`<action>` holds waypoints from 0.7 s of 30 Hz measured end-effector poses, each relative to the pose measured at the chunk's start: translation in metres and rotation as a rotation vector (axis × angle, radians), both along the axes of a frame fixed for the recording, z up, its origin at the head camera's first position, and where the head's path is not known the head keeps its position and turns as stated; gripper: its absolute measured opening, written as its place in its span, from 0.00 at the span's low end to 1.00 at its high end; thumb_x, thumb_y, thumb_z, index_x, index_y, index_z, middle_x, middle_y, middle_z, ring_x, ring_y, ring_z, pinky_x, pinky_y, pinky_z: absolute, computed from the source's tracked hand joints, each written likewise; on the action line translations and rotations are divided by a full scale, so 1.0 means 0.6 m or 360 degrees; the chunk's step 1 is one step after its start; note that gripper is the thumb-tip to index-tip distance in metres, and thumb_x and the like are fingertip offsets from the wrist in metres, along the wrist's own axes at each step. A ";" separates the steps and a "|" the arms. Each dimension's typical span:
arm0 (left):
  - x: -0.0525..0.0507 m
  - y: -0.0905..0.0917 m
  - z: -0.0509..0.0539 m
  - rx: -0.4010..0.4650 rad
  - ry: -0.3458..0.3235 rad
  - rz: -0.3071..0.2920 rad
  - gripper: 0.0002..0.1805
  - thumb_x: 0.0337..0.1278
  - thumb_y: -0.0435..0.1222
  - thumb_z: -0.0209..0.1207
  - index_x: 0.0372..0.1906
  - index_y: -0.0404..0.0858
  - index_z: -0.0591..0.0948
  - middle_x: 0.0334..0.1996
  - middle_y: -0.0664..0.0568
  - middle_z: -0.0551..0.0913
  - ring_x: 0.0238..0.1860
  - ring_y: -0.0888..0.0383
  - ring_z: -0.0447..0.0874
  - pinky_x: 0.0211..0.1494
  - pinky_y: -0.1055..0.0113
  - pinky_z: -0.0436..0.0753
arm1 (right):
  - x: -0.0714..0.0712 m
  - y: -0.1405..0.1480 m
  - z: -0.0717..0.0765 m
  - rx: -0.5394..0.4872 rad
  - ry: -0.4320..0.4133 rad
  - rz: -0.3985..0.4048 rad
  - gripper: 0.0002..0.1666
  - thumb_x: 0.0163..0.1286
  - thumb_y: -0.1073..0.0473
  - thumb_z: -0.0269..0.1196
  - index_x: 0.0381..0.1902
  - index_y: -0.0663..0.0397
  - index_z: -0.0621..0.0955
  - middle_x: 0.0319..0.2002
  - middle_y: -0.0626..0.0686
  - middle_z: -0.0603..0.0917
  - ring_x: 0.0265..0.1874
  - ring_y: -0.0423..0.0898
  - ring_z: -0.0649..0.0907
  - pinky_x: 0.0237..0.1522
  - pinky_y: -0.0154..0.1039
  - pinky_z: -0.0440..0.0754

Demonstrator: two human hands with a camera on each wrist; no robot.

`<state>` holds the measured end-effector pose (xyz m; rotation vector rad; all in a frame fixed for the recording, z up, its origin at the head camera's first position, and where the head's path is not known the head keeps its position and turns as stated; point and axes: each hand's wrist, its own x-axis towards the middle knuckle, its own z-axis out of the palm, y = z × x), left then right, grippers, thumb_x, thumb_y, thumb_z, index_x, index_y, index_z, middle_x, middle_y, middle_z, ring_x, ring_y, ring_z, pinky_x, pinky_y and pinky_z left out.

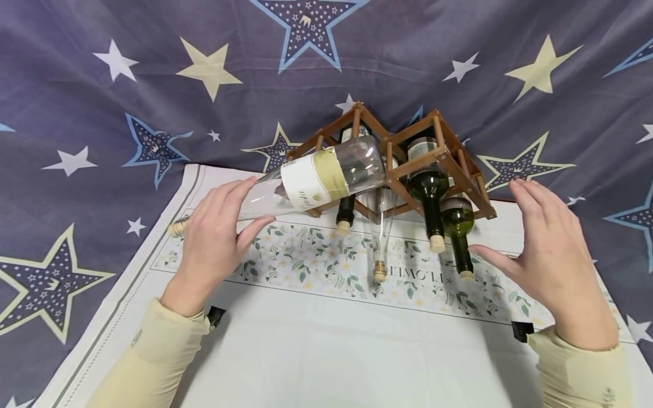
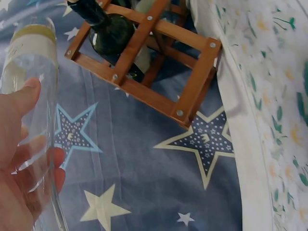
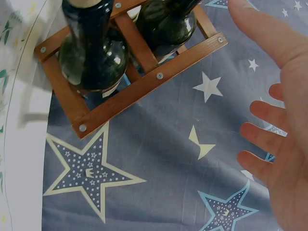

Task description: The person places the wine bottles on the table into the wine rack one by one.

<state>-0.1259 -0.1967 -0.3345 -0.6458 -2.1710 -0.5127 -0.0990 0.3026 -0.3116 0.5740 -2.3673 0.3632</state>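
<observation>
My left hand (image 1: pixel 211 232) grips a clear glass wine bottle (image 1: pixel 362 164) by its neck, fingers curled round it in the left wrist view too. The bottle is tilted, its cork (image 1: pixel 178 228) to the left and its base up at the front of a wooden wine rack (image 1: pixel 415 164). Whether base and rack touch, I cannot tell. Corked bottles lie in the rack, necks toward me: a dark one (image 1: pixel 346 209), a clear one (image 1: pixel 380 232) and two green ones (image 1: pixel 432 204) at the right. My right hand (image 1: pixel 556 260) is spread beside the rack's right side, holding nothing.
Under the rack lies a white cloth (image 1: pixel 347 351) with a floral band (image 1: pixel 306 260) and lettering. A dark star-patterned cloth (image 1: pixel 168 73) rises behind and beside it. Small black pieces (image 1: pixel 522 331) show near both sleeves.
</observation>
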 end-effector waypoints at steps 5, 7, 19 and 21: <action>0.009 -0.016 -0.007 0.0050 -0.0052 0.0030 0.39 0.61 0.47 0.73 0.73 0.34 0.76 0.60 0.36 0.83 0.57 0.37 0.83 0.63 0.43 0.80 | 0.003 0.010 -0.002 0.0030 -0.0031 -0.0033 0.70 0.62 0.11 0.53 0.80 0.62 0.67 0.72 0.69 0.72 0.72 0.72 0.69 0.69 0.73 0.65; 0.012 -0.022 -0.010 0.0058 -0.0073 0.0041 0.40 0.60 0.46 0.74 0.73 0.34 0.76 0.60 0.36 0.83 0.58 0.37 0.82 0.63 0.43 0.80 | 0.004 0.013 -0.003 0.0033 -0.0056 -0.0053 0.70 0.62 0.10 0.53 0.80 0.62 0.66 0.72 0.70 0.72 0.72 0.72 0.69 0.69 0.73 0.65; 0.033 -0.061 -0.035 0.0048 -0.0182 0.0134 0.39 0.69 0.57 0.63 0.73 0.33 0.75 0.59 0.35 0.82 0.50 0.37 0.82 0.53 0.42 0.81 | 0.008 0.042 -0.023 0.0034 -0.0114 -0.0114 0.73 0.60 0.08 0.51 0.80 0.61 0.66 0.72 0.71 0.72 0.69 0.75 0.70 0.65 0.76 0.65; 0.037 -0.068 -0.040 0.0043 -0.0212 0.0147 0.40 0.69 0.57 0.63 0.73 0.33 0.75 0.59 0.35 0.82 0.51 0.38 0.82 0.53 0.42 0.81 | 0.007 0.046 -0.026 0.0037 -0.0124 -0.0117 0.73 0.60 0.08 0.51 0.80 0.61 0.66 0.72 0.71 0.71 0.69 0.75 0.70 0.65 0.76 0.65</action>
